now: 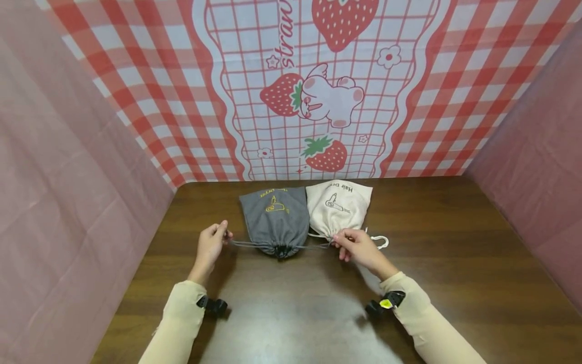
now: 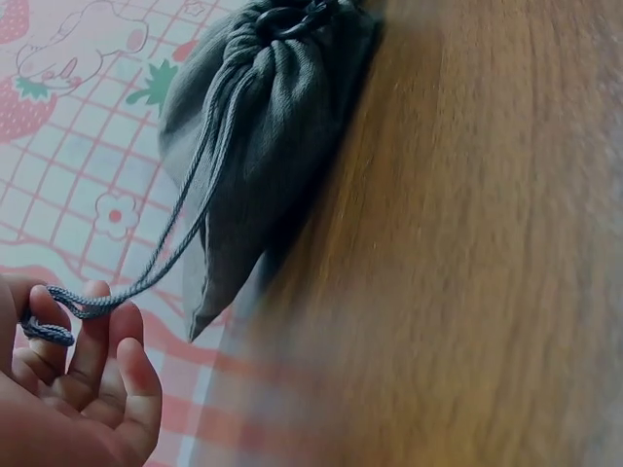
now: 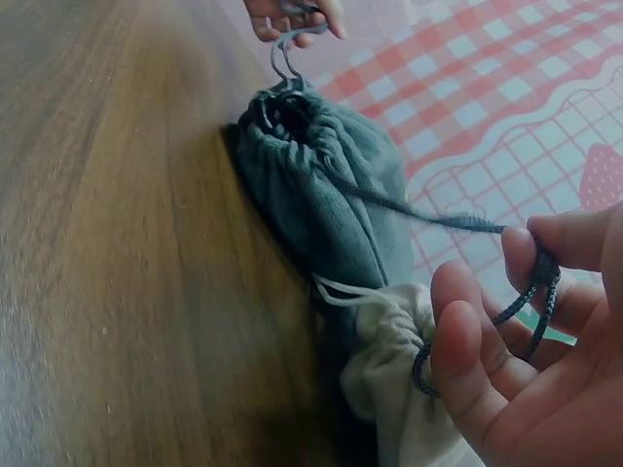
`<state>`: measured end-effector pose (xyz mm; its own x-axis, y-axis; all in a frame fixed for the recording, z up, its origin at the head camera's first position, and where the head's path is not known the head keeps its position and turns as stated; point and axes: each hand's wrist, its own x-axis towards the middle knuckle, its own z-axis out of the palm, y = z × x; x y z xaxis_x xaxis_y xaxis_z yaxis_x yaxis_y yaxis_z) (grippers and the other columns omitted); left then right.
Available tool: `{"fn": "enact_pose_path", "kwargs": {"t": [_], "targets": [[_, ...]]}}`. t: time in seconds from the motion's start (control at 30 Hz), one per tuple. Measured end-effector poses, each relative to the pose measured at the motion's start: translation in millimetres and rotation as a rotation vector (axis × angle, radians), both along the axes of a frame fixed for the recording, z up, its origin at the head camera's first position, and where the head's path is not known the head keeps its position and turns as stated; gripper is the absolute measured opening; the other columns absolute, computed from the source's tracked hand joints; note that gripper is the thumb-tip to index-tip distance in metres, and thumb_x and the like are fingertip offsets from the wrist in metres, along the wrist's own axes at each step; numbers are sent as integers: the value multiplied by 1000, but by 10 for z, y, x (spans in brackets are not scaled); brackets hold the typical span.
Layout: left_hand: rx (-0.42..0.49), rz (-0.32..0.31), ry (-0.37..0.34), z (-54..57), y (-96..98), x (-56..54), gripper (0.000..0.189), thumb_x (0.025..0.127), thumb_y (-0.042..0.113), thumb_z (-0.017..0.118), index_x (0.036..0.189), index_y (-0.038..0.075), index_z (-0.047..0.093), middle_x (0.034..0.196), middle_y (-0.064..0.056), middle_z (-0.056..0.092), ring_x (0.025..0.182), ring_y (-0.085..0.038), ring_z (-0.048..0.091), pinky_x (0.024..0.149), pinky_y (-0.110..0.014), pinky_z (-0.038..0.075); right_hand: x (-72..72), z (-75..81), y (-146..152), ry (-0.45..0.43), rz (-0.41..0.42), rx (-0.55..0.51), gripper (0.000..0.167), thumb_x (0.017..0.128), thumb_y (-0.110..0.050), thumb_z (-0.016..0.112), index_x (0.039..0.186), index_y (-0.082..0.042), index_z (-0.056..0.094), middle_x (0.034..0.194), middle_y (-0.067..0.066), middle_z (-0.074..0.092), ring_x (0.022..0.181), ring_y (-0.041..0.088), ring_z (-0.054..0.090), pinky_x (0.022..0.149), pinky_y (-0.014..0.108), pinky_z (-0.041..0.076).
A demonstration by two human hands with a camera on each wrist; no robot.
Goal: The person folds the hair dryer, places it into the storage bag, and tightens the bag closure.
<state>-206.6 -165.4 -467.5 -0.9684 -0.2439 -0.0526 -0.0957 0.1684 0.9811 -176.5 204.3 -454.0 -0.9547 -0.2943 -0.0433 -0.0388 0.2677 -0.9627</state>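
A grey drawstring bag (image 1: 278, 217) with a yellow hair dryer print lies on the table, its gathered mouth toward me. Something black shows inside the small opening (image 3: 284, 119). My left hand (image 1: 211, 247) pinches the grey drawstring (image 2: 185, 209) on the bag's left side. On the other side, my right hand (image 1: 359, 250) pinches the opposite drawstring (image 3: 428, 209) between thumb and forefinger, its loop hanging among the fingers. Both cords stretch outward from the mouth. A white drawstring bag (image 1: 338, 210), printed "Hair Dryer", lies against the grey bag's right side, just beyond my right hand.
The white bag's cord loop (image 1: 381, 242) trails to its right. Brown wooden table (image 1: 454, 283) lies under everything. A strawberry-print cloth (image 1: 327, 101) hangs behind the table, and pink cloths (image 1: 68, 167) hang at the left and right sides.
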Motion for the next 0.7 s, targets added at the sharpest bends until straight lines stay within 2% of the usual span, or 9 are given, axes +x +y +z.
{"fn": "enact_pose_path", "kwargs": {"t": [0.13,0.4,0.57,0.7], "targets": [[33,15,-26,-9,-58,49,38,101,22,52,66,8,49,61,9,59,59,-5,57,60,-21,48,11,-9,69,-9,-7,24,32,99,-13,53,89,17,56,66,5,60,50,7,53,48,23,46],[32,-9,-103,-60,-132,97,36,102,26,50,71,6,52,63,8,58,55,-4,57,57,-19,47,53,-92,142,-98,7,87,33,99,-19,55,85,11,59,70,10,63,50,8,53,49,24,47],[2,-13,-138,-97,-174,108,36,101,30,50,74,7,53,59,7,52,50,-5,49,52,-20,43,68,-120,177,-111,12,103,34,98,-21,56,86,10,59,72,11,62,52,9,54,50,25,47],[-11,-20,-158,-123,-197,109,36,101,31,51,74,7,52,57,7,47,48,-5,43,49,-20,39,73,-131,194,-110,22,105,34,98,-22,57,86,10,59,72,8,62,53,10,55,50,26,47]]}}
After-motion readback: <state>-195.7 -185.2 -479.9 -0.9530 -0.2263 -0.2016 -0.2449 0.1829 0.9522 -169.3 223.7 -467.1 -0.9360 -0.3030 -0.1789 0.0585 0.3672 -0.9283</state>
